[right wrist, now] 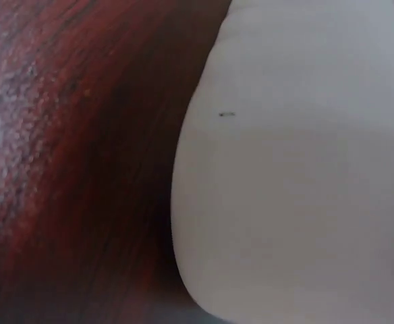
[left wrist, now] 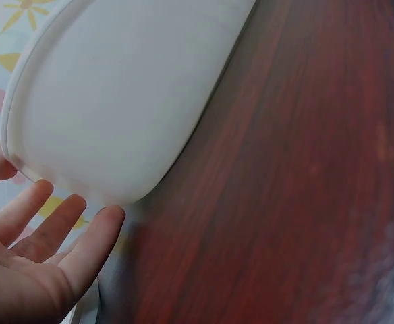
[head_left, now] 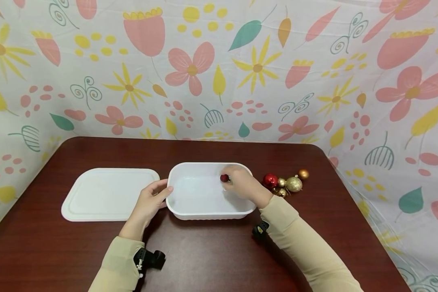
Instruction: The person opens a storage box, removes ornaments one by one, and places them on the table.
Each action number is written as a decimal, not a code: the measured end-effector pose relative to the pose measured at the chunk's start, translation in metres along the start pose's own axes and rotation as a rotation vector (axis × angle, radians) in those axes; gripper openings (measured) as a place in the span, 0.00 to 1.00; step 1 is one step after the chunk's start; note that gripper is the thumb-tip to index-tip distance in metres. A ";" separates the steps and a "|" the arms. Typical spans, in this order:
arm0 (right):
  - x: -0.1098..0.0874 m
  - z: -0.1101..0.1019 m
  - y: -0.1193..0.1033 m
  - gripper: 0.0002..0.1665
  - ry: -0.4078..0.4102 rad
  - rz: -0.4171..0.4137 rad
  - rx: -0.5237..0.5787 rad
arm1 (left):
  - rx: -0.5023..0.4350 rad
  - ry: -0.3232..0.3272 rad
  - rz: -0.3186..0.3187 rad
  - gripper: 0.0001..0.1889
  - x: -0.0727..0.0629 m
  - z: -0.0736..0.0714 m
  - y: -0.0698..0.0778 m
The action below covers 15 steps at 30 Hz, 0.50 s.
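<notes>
A white rectangular container (head_left: 209, 215) stands on the table, its inside facing up. My left hand (head_left: 150, 201) grips its left end, thumb over the rim and fingers against the outer wall; in the left wrist view that hand (left wrist: 38, 260) touches the container (left wrist: 129, 88) with its fingertips. Over the container's right side, my right hand (head_left: 243, 184), slightly blurred, pinches a small dark red ball ornament (head_left: 224, 178). Only the container's outer wall (right wrist: 285, 202) and the table show in the right wrist view; the right hand is hidden there.
To the container's right lies a cluster of ball ornaments: a shiny red ball (head_left: 270, 180), a glittery gold ball (head_left: 294, 184), a copper ball (head_left: 303, 174) and smaller gold ones. A white lid (head_left: 109, 194) lies flat at left. The dark wooden table (head_left: 204, 255) meets a flowered cloth behind.
</notes>
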State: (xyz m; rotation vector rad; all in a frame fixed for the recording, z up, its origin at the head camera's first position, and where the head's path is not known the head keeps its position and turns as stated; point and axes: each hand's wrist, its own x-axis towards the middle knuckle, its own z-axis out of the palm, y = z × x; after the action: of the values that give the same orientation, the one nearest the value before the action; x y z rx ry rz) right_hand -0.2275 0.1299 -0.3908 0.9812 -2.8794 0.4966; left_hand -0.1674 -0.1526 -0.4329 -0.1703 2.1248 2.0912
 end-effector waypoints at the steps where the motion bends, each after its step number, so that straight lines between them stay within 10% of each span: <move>1: 0.000 0.001 0.000 0.11 0.002 -0.001 -0.025 | 0.000 0.000 0.000 0.24 0.000 0.000 0.000; 15: 0.001 0.010 0.001 0.09 -0.044 0.015 -0.084 | 0.018 0.006 -0.006 0.23 0.001 0.000 -0.001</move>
State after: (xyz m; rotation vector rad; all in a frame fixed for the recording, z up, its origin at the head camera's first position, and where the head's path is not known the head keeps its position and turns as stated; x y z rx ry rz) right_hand -0.2283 0.1269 -0.4001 0.9711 -2.9210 0.3562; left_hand -0.1683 -0.1529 -0.4344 -0.1807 2.1433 2.0708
